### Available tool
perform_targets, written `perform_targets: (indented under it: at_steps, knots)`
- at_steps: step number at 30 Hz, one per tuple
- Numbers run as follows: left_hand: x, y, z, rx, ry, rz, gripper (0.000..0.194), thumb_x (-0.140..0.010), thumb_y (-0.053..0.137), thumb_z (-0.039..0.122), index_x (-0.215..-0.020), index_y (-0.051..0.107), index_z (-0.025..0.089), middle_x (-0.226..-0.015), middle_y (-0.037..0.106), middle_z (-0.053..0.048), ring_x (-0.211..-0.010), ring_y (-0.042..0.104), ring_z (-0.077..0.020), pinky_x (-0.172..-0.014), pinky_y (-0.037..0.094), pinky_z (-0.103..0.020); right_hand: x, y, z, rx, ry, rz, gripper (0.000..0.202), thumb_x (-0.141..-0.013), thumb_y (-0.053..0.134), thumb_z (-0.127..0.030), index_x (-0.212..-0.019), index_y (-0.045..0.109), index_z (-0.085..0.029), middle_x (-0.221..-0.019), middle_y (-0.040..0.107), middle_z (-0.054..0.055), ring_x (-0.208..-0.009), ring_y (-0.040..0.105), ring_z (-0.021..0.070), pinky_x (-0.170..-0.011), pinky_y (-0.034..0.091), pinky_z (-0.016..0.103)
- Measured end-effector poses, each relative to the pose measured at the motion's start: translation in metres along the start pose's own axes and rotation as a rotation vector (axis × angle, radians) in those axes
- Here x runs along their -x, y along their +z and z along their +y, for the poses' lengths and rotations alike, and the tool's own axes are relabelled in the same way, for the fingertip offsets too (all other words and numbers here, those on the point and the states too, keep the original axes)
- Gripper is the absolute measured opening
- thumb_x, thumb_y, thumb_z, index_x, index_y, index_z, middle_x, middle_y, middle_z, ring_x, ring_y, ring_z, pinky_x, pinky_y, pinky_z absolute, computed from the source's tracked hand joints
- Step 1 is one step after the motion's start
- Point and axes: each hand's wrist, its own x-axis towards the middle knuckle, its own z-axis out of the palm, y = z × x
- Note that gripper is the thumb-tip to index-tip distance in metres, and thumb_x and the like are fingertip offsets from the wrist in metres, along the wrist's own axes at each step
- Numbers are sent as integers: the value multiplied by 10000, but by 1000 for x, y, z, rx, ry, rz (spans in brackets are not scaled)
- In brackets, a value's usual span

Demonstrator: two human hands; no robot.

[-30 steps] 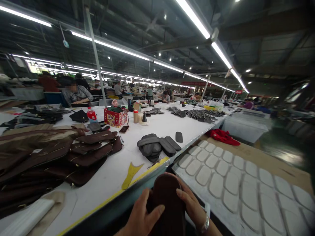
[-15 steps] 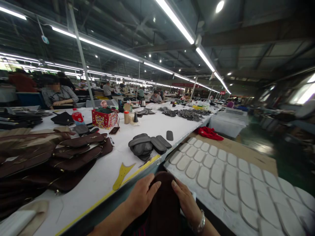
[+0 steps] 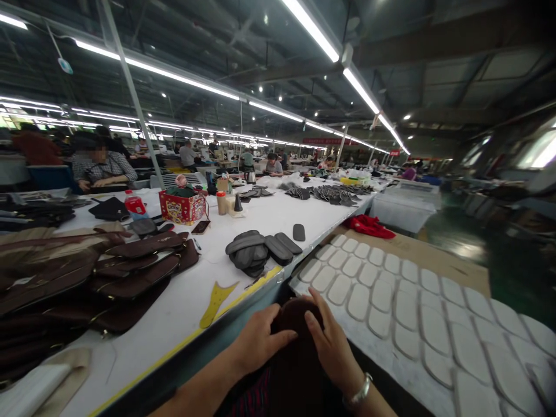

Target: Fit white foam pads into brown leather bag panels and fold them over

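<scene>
A dark brown leather-like piece [image 3: 299, 365] with a rounded top stands between my hands, over my lap. My left hand [image 3: 256, 339] grips its left edge, thumb lying across the front and fingers behind it. On its right side my right hand [image 3: 332, 347] holds the upper edge, with fingers over the front and top. The lower end of the piece is dark and hard to make out. Left of my hands, a yellow template [image 3: 217, 302] lies near the table edge. Beyond it is a pile of grey oval pads [image 3: 248, 252].
Brown bags [image 3: 139, 272] are heaped on the white table [image 3: 152, 341] at left. A red patterned box [image 3: 182, 207], cups and a bottle [image 3: 135, 205] stand behind. Rows of pale oval pieces [image 3: 406, 315] cover a board at right, near a red cloth [image 3: 371, 226]. Several people work farther back.
My right hand has moved up and inward, its fingers now over the top of the brown piece. My left thumb reaches farther across its front. The view has shifted slightly.
</scene>
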Motion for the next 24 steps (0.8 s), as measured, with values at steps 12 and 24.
perform_targets:
  at_steps: [12, 24]
  knots:
    - [-3, 11, -2, 66, -7, -37, 206, -764, 553, 353, -721, 479, 166, -640, 437, 55, -610, 382, -96, -549, 289, -220, -13, -30, -40, 589, -420, -89, 37, -818, 507, -177, -814, 542, -189, -814, 545, 46, -778, 485, 187, -710, 407, 357]
    - [-25, -15, -3, 384, -51, -353, 341, -823, 403, 511, -973, 449, 208, -600, 493, 56, -469, 461, -95, -459, 361, -207, -5, -27, -44, 603, -617, -172, 135, -857, 429, -119, -750, 489, -176, -744, 502, 24, -718, 442, 162, -671, 359, 312]
